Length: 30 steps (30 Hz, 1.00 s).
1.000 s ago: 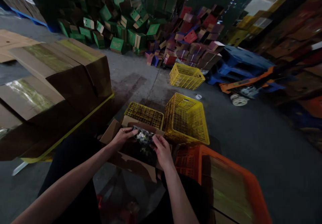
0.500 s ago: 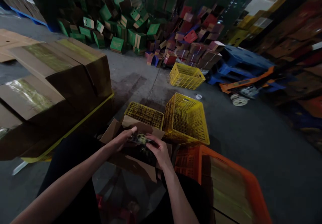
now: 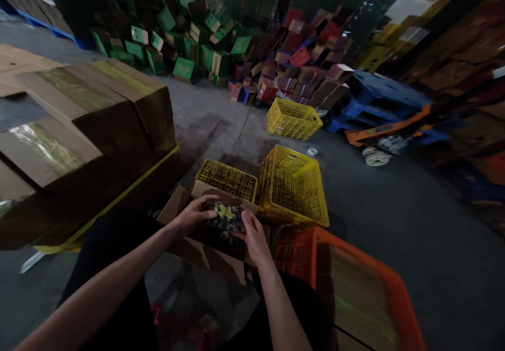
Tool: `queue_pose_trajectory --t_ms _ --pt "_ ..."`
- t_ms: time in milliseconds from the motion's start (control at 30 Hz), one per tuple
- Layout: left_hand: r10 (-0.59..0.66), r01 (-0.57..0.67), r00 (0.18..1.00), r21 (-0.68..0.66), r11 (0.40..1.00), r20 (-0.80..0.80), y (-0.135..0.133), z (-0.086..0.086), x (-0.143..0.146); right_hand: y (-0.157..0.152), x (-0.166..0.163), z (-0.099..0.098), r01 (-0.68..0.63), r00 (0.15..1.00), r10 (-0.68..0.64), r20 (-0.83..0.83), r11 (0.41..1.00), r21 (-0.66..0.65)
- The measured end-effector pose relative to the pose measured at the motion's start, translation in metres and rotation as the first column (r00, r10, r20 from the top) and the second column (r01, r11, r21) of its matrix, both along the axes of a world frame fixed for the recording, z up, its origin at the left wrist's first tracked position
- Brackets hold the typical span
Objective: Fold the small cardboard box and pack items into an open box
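Observation:
Both my hands are over an open cardboard box (image 3: pixel 205 256) on the floor in front of me. My left hand (image 3: pixel 193 215) and my right hand (image 3: pixel 252 235) both grip a small dark packet with yellow-green contents (image 3: pixel 225 215), held above the box's dark inside. The fingers of each hand curl round an end of the packet. What the packet holds is too dim to make out.
Two yellow mesh crates (image 3: pixel 292 185) (image 3: pixel 226 178) stand just behind the box, a third (image 3: pixel 292 118) farther off. An orange crate (image 3: pixel 355 293) is at my right. Large taped cartons (image 3: pixel 90 124) rise at my left. Heaps of green and red boxes (image 3: pixel 221 46) and blue pallets (image 3: pixel 379 98) lie beyond.
The packet dipped toward the box half a second ago and is now raised slightly again, with both hands closer together on it.

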<state>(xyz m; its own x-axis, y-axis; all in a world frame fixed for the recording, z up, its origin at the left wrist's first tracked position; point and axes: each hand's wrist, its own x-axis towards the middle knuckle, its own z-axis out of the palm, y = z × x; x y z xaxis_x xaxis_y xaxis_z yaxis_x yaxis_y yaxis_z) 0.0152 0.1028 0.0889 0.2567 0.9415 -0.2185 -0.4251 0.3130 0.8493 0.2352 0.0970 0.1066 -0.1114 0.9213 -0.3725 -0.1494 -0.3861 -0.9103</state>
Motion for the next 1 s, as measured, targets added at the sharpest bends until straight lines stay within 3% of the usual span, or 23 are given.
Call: queue_pose_trajectory --t_ms 167,333,533,733,1000 --pt "-0.061 0.067 0.996 0.112 0.991 -0.06 -0.0017 0.0057 0.002 -0.0035 -0.0044 -0.0003 -0.099 0.991 0.098 -0.087 0.995 -0.015" --pt "-0.107 0.113 0.991 0.068 0.991 -0.085 -0.0001 0.0022 0.0044 -0.0028 -0.003 0.0016 -0.079 0.995 0.08 -0.059 0.997 0.025" --pt "-0.036 0.049 0.969 0.05 0.998 -0.246 0.0001 -0.002 0.0033 -0.0013 -0.0031 -0.0008 -0.109 0.99 0.112 -0.081 0.993 0.038" --pt "-0.016 0.037 0.974 0.09 0.995 -0.228 -0.0024 0.0042 0.0025 -0.0008 -0.0024 0.0009 -0.144 0.986 0.147 -0.08 0.989 0.037" --pt "-0.027 0.041 0.985 0.08 0.996 -0.17 0.0005 -0.0008 0.0025 0.0003 -0.0023 -0.0004 -0.12 0.989 0.124 -0.085 0.992 0.05"
